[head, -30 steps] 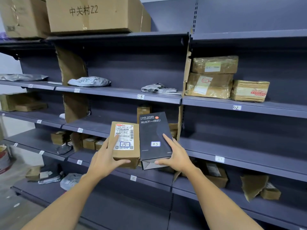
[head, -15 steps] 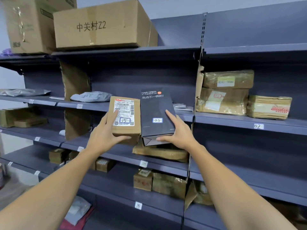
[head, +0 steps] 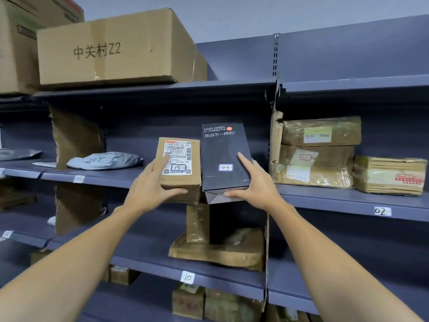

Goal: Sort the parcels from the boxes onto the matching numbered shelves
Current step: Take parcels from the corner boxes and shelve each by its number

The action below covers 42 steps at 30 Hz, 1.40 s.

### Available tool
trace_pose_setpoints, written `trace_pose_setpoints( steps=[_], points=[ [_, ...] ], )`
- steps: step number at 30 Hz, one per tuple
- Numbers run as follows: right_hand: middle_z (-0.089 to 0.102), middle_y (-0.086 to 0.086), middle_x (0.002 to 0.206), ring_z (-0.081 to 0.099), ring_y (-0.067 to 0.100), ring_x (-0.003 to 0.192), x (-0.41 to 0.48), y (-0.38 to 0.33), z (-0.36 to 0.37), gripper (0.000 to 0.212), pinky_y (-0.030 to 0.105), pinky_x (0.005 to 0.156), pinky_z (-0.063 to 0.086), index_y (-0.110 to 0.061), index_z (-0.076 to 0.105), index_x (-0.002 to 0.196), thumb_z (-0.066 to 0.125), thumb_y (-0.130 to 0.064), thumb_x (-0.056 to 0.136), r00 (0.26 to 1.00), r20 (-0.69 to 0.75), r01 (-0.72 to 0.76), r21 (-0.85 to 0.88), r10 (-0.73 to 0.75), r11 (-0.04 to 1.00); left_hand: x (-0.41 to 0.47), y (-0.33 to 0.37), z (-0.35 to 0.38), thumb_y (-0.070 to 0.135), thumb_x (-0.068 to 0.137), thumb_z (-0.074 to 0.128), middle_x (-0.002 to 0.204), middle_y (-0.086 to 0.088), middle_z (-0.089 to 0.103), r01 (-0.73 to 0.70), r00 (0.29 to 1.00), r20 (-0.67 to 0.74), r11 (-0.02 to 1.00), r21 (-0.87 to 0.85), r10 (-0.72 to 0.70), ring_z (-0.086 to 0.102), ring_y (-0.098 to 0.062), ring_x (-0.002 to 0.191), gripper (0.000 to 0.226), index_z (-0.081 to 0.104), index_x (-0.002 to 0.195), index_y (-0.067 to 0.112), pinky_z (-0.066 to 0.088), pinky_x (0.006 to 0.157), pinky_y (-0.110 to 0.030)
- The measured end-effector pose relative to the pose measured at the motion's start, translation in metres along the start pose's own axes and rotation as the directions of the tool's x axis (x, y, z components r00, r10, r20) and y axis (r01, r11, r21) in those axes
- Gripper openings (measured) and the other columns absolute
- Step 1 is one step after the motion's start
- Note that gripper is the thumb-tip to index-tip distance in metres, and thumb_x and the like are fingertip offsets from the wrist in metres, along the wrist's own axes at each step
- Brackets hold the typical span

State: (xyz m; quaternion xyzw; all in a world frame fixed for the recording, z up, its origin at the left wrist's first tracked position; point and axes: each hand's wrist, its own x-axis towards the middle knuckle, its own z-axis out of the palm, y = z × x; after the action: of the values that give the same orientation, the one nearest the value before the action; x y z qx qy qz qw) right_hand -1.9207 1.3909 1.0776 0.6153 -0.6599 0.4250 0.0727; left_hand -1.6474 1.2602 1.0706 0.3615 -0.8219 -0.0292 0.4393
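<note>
My left hand [head: 151,189] grips the brown parcel [head: 181,168] marked 15, my right hand [head: 253,184] the black box [head: 222,156] marked 03, side by side before the shelf [head: 111,174], labels facing me (to match the shelf tags).

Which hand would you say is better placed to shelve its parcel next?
Probably the right. The right hand holds the black box marked 03 level with the shelf next to the 02 tag. The left hand holds the brown parcel marked 15, and no 15 tag is visible.
</note>
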Motion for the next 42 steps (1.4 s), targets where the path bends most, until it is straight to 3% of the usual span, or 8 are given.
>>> trace_pose_setpoints(
  steps=[13, 18, 25, 28, 32, 35, 39, 42],
  points=[
    [0.029, -0.001, 0.163, 0.019, 0.019, 0.153, 0.042, 0.009, -0.004, 0.123, 0.042, 0.119, 0.030, -0.037, 0.018, 0.159, 0.090, -0.056, 0.060, 0.982, -0.133, -0.141, -0.039, 0.135, 0.989, 0.081, -0.047, 0.009, 0.097, 0.045, 0.060, 0.140, -0.010, 0.055, 0.069, 0.990, 0.124, 0.997, 0.018, -0.071, 0.048, -0.031, 0.129, 0.133, 0.029, 0.156, 0.029, 0.042, 0.104, -0.046],
    [0.032, 0.003, 0.161, 0.026, 0.022, 0.150, 0.059, 0.006, 0.000, 0.121, 0.044, 0.118, 0.031, -0.036, 0.023, 0.157, 0.089, -0.059, 0.058, 0.959, -0.148, -0.259, -0.097, 0.244, 0.961, 0.110, -0.071, 0.007, 0.078, 0.057, 0.071, 0.143, -0.012, 0.054, 0.133, 0.968, 0.222, 0.990, -0.045, -0.120, 0.046, -0.034, 0.132, 0.118, 0.033, 0.155, 0.026, 0.040, 0.104, -0.042],
    [0.043, 0.008, 0.154, 0.040, 0.029, 0.141, 0.065, 0.005, 0.013, 0.092, 0.036, 0.111, 0.036, -0.025, 0.041, 0.152, 0.083, -0.052, 0.074, 0.903, -0.189, -0.420, -0.201, 0.385, 0.885, 0.147, -0.084, 0.012, 0.071, 0.055, 0.080, 0.138, -0.005, 0.059, 0.116, 0.938, 0.341, 0.985, -0.128, -0.066, 0.050, -0.029, 0.131, 0.109, 0.048, 0.148, 0.022, 0.041, 0.103, -0.035],
    [0.026, 0.010, 0.159, 0.034, 0.031, 0.142, 0.064, 0.002, 0.026, 0.074, 0.041, 0.111, 0.036, -0.026, 0.045, 0.150, 0.072, -0.051, 0.086, 0.885, -0.306, -0.452, -0.384, 0.351, 0.805, 0.158, -0.090, 0.016, 0.069, 0.055, 0.083, 0.134, -0.003, 0.063, 0.108, 0.926, 0.375, 0.979, -0.173, -0.036, 0.052, -0.026, 0.129, 0.103, 0.055, 0.142, 0.021, 0.042, 0.101, -0.033],
    [0.029, 0.011, 0.157, 0.025, 0.032, 0.143, 0.059, -0.006, 0.044, 0.051, 0.046, 0.111, 0.030, -0.026, 0.042, 0.150, 0.055, -0.035, 0.101, 0.896, -0.407, -0.420, -0.649, 0.177, 0.634, 0.167, -0.101, 0.025, 0.075, 0.047, 0.080, 0.137, -0.004, 0.060, 0.102, 0.922, 0.386, 0.972, -0.210, -0.014, 0.049, -0.027, 0.133, 0.114, 0.053, 0.143, 0.020, 0.042, 0.105, -0.037],
    [0.027, 0.010, 0.161, 0.017, 0.029, 0.150, 0.052, -0.004, 0.065, 0.057, 0.052, 0.115, 0.021, -0.026, 0.035, 0.153, 0.051, -0.040, 0.101, 0.897, -0.426, -0.391, -0.641, 0.117, 0.660, 0.173, -0.108, 0.030, 0.080, 0.036, 0.075, 0.134, -0.004, 0.062, 0.087, 0.920, 0.391, 0.967, -0.240, 0.014, 0.050, -0.027, 0.130, 0.124, 0.054, 0.142, 0.019, 0.043, 0.103, -0.037],
    [-0.002, 0.002, 0.168, -0.012, 0.022, 0.154, 0.050, 0.007, 0.084, 0.072, 0.058, 0.119, 0.011, -0.031, 0.009, 0.160, 0.042, -0.055, 0.100, 0.909, -0.363, -0.399, -0.621, 0.203, 0.675, 0.176, -0.112, 0.034, 0.082, 0.033, 0.074, 0.134, -0.003, 0.061, 0.077, 0.922, 0.387, 0.960, -0.269, 0.034, 0.051, -0.027, 0.129, 0.128, 0.054, 0.142, 0.019, 0.044, 0.103, -0.038],
    [-0.010, -0.002, 0.168, -0.019, 0.018, 0.153, 0.056, 0.009, 0.083, 0.074, 0.058, 0.120, 0.010, -0.032, 0.005, 0.160, 0.037, -0.060, 0.100, 0.905, -0.341, -0.419, -0.599, 0.256, 0.682, 0.178, -0.114, 0.038, 0.076, 0.041, 0.081, 0.133, -0.002, 0.062, 0.075, 0.928, 0.371, 0.956, -0.283, 0.036, 0.050, -0.025, 0.129, 0.117, 0.055, 0.141, 0.021, 0.044, 0.099, -0.035]
  ],
)
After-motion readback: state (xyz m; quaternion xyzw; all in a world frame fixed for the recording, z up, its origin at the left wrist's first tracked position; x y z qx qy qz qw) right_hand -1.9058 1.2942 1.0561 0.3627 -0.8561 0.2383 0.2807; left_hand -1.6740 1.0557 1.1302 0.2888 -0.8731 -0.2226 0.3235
